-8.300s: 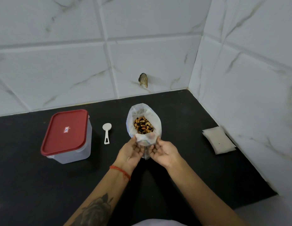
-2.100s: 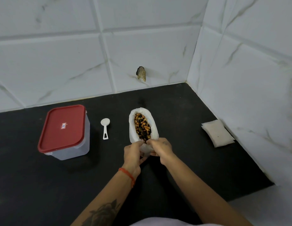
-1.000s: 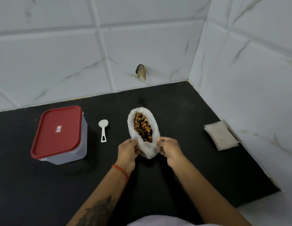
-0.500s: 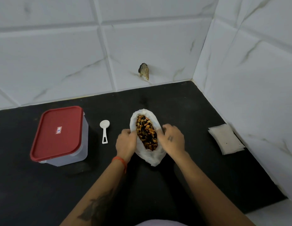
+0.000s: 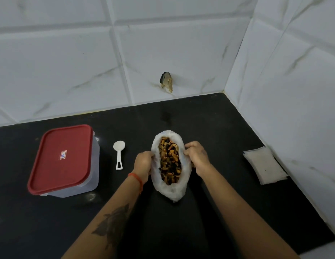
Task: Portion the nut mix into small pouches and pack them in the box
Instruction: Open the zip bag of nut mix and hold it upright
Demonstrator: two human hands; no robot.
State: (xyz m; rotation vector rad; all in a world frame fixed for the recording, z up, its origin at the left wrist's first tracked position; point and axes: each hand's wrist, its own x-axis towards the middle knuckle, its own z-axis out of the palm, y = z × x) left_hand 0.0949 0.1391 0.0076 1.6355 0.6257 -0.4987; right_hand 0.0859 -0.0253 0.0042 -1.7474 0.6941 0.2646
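The left hand (image 5: 143,162) and right hand (image 5: 197,156) each gripped a side of the open plastic bag (image 5: 171,189) of nut mix (image 5: 169,162), mid-tabletop (image 5: 219,212). The red-lidded box (image 5: 63,159) and white scoop (image 5: 119,154) lay left; flat pouches (image 5: 264,167) lay right.

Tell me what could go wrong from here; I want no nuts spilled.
The bag is soft, full and wide open, held only by the left hand and right hand; letting go may slump it and scatter nuts. The box is still lidded, so packing needs a free hand.
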